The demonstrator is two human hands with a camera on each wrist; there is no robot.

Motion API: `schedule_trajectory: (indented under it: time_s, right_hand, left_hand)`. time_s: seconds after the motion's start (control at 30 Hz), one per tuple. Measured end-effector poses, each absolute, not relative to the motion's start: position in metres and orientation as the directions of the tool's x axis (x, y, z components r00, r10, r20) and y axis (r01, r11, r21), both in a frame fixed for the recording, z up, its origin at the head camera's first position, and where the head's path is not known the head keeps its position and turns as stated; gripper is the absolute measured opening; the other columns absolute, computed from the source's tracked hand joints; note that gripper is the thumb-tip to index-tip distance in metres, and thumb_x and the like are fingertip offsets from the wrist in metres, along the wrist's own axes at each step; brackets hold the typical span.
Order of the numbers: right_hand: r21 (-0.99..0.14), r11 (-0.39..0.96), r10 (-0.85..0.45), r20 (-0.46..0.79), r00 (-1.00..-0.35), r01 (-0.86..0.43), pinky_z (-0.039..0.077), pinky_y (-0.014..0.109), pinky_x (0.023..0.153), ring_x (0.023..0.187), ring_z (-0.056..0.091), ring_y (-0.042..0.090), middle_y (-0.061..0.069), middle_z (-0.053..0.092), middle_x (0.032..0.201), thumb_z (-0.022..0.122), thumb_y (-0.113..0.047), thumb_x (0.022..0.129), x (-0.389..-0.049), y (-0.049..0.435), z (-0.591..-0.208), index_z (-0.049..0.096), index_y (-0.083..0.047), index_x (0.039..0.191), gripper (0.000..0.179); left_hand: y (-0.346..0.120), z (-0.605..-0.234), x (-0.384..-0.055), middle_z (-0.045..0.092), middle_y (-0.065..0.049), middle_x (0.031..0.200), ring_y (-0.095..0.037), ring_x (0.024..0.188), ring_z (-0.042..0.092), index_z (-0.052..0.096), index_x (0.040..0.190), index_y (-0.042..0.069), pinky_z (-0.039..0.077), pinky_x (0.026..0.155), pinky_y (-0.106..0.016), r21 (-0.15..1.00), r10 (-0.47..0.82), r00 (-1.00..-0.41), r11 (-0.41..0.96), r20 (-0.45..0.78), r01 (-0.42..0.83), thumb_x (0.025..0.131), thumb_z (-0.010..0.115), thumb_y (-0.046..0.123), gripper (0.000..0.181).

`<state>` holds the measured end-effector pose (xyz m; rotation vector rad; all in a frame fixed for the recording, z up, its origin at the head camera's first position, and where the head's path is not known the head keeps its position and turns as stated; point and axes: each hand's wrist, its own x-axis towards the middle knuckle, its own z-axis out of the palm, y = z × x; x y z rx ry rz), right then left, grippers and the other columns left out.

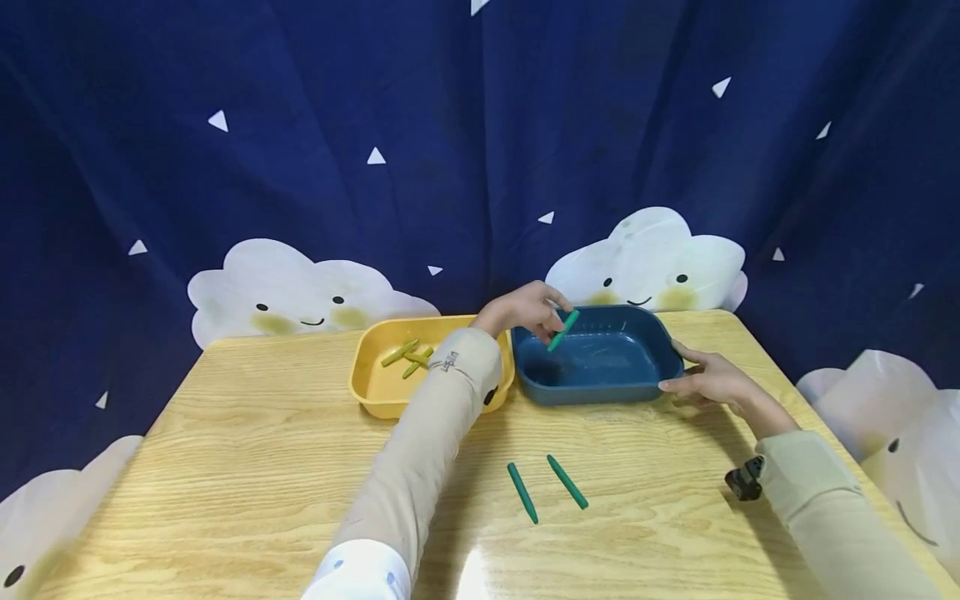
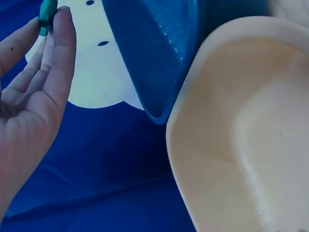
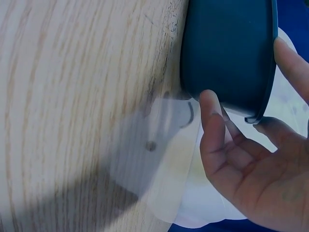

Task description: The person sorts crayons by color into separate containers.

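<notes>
My left hand point(image 1: 534, 310) pinches a green crayon point(image 1: 563, 331) between thumb and fingertips, above the left part of a blue plastic bin point(image 1: 600, 395). In the left wrist view the same crayon point(image 2: 47, 17) shows at the top, at the fingertips. My right hand point(image 1: 708, 382) holds the right end of the blue bin, its fingertips spread along the rim and outer wall. The right wrist view shows fingers point(image 3: 211, 104) against the dark bin wall point(image 3: 229, 58). Two more green crayons point(image 1: 522, 492) point(image 1: 567, 482) lie on the table in front of the bin.
A yellow bin point(image 1: 362, 375) stands against the blue bin's left side, with several yellow crayons point(image 1: 400, 352) inside. My left forearm point(image 1: 420, 467) crosses over its right part. Behind the wooden table point(image 1: 262, 467) hangs a dark blue curtain point(image 1: 420, 75) with cloud prints.
</notes>
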<state>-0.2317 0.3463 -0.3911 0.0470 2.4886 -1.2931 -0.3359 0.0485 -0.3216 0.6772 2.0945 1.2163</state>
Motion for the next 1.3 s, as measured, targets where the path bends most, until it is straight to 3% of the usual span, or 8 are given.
schedule_trajectory:
  time_s: [0.13,0.4,0.5,0.67,0.73,0.93,1.17,1.3]
  right_hand:
    - [-0.798,0.574,-0.131,-0.311,-0.941,0.184,0.040,0.029,0.050,0.054,0.044,0.014,0.011,0.062,0.084,0.070,-0.026,0.082,-0.232,0.346,-0.392,0.000,-0.003,0.146,0.097]
    - [-0.779,0.602,-0.109,-0.296,-0.949,0.174,0.046,0.033,0.055,0.068,0.056,0.020,0.018,0.064,0.094,0.070,-0.026,0.081,-0.229,0.349,-0.392,0.002,-0.001,0.146,0.097]
    - [-0.786,0.591,-0.111,-0.301,-0.947,0.181,0.044,0.031,0.053,0.064,0.054,0.019,0.015,0.065,0.088,0.070,-0.026,0.081,-0.228,0.349,-0.393,0.002,-0.001,0.146,0.097]
    - [-0.788,0.592,-0.118,-0.294,-0.948,0.171,0.043,0.031,0.052,0.057,0.049,0.018,0.008,0.061,0.076,0.070,-0.028,0.082,-0.229,0.348,-0.392,0.002,-0.003,0.146,0.097]
    - [-0.782,0.601,-0.115,-0.287,-0.951,0.164,0.047,0.033,0.056,0.063,0.055,0.019,0.009,0.063,0.081,0.070,-0.028,0.081,-0.230,0.348,-0.393,0.003,-0.003,0.146,0.097]
    - [-0.777,0.606,-0.107,-0.292,-0.951,0.170,0.051,0.039,0.064,0.074,0.060,0.023,0.019,0.063,0.099,0.070,-0.028,0.081,-0.230,0.347,-0.394,0.004,-0.004,0.147,0.096]
    - [-0.778,0.602,-0.098,-0.299,-0.949,0.183,0.047,0.036,0.057,0.060,0.050,0.019,0.011,0.064,0.084,0.071,-0.030,0.080,-0.231,0.347,-0.393,0.003,-0.004,0.147,0.098]
    - [-0.780,0.598,-0.095,-0.301,-0.949,0.187,0.045,0.033,0.055,0.061,0.050,0.019,0.011,0.063,0.083,0.071,-0.029,0.080,-0.230,0.348,-0.393,0.004,-0.004,0.147,0.099]
  left_hand:
    - [0.054,-0.326,-0.348,0.062,-0.014,0.085,-0.022,0.070,0.061,0.053,0.126,-0.001,0.049,0.082,-0.045,0.903,0.666,-0.700,0.423,-0.260,0.067,0.087,0.055,-0.005,0.039]
    - [0.077,-0.327,-0.361,0.061,-0.009,0.074,-0.018,0.063,0.057,0.056,0.125,0.002,0.048,0.084,-0.044,0.909,0.675,-0.685,0.414,-0.274,0.045,0.088,0.057,-0.002,0.037]
    - [0.086,-0.328,-0.365,0.055,-0.007,0.067,-0.017,0.061,0.051,0.056,0.125,0.001,0.050,0.076,-0.038,0.902,0.678,-0.674,0.429,-0.294,0.038,0.089,0.056,0.000,0.037]
    - [0.099,-0.335,-0.369,0.056,-0.006,0.072,-0.016,0.061,0.050,0.057,0.122,-0.003,0.049,0.069,-0.033,0.917,0.672,-0.685,0.399,-0.282,0.014,0.089,0.056,0.000,0.033]
    - [0.103,-0.341,-0.370,0.058,-0.005,0.075,-0.014,0.062,0.052,0.059,0.119,-0.004,0.049,0.068,-0.032,0.921,0.666,-0.691,0.390,-0.280,0.003,0.088,0.057,0.001,0.031]
    - [0.107,-0.352,-0.369,0.057,-0.003,0.070,-0.014,0.063,0.049,0.064,0.109,-0.006,0.048,0.063,-0.027,0.898,0.659,-0.690,0.439,-0.299,0.030,0.086,0.062,0.003,0.025]
    - [0.110,-0.355,-0.367,0.052,-0.003,0.062,-0.016,0.060,0.047,0.067,0.080,-0.002,0.047,0.065,-0.030,0.872,0.662,-0.672,0.486,-0.331,0.049,0.085,0.063,0.004,0.008]
    - [0.113,-0.357,-0.368,0.063,-0.007,0.075,-0.015,0.066,0.056,0.070,0.094,-0.003,0.050,0.064,-0.027,0.861,0.645,-0.668,0.508,-0.372,0.012,0.085,0.063,0.003,0.013]
